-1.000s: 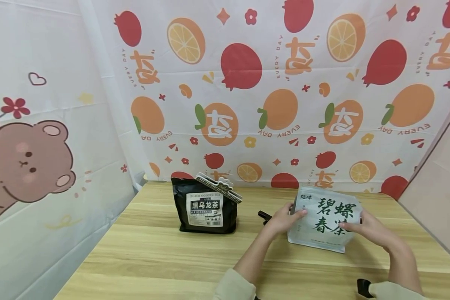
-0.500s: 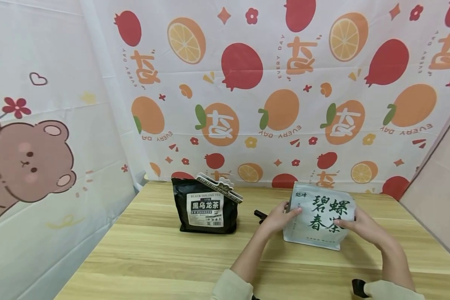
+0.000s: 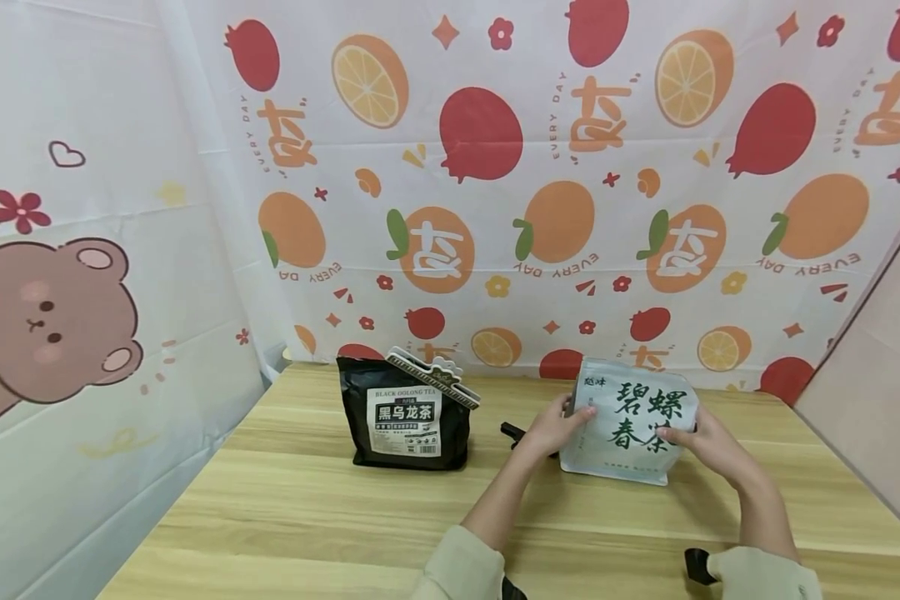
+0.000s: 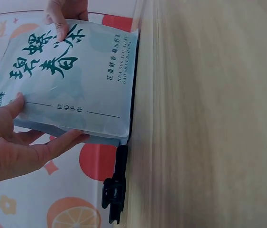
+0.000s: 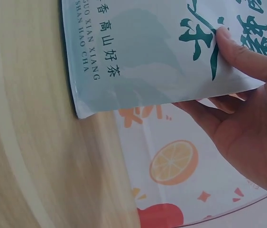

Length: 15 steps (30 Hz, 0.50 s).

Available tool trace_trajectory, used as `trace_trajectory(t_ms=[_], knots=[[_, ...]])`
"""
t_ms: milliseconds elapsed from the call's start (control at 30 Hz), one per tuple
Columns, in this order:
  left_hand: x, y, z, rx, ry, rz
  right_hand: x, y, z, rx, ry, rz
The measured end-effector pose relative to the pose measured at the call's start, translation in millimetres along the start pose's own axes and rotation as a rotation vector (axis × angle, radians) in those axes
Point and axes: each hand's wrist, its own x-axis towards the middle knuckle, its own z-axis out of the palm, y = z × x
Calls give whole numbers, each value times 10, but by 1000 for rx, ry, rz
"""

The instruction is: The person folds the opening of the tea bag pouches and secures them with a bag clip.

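A pale blue-green tea bag [image 3: 630,421] with dark green writing stands at the right of the table, turned a little. My left hand [image 3: 553,427] grips its left side, thumb on the front, fingers along the side and behind. On the opposite side my right hand [image 3: 708,442] holds it, its thumb [image 5: 240,52] pressed on the front and the other fingers partly hidden behind. The bag's lower edge is at the tabletop in the left wrist view; whether it touches is hard to tell. A black clip [image 4: 115,190] lies near its left side, partly hidden by my left hand in the head view.
A black oolong tea bag [image 3: 405,425] stands at the left of the table, a white decorated clip [image 3: 433,377] across its slanted top. The wooden table [image 3: 307,533] meets a fruit-print cloth [image 3: 487,200] at the back. A bear-print cloth [image 3: 180,450] hangs on the left.
Both hands have moved the pale tea bag a little to the left and back, keeping their hold. The black oolong bag stays where it stood; the head view has shifted slightly.
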Motion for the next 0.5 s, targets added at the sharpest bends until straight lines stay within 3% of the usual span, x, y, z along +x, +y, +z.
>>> trace_trajectory(t_ms=[500], knots=[[118, -11, -28, -17, 15, -31, 135, 38, 3, 16, 2, 47]])
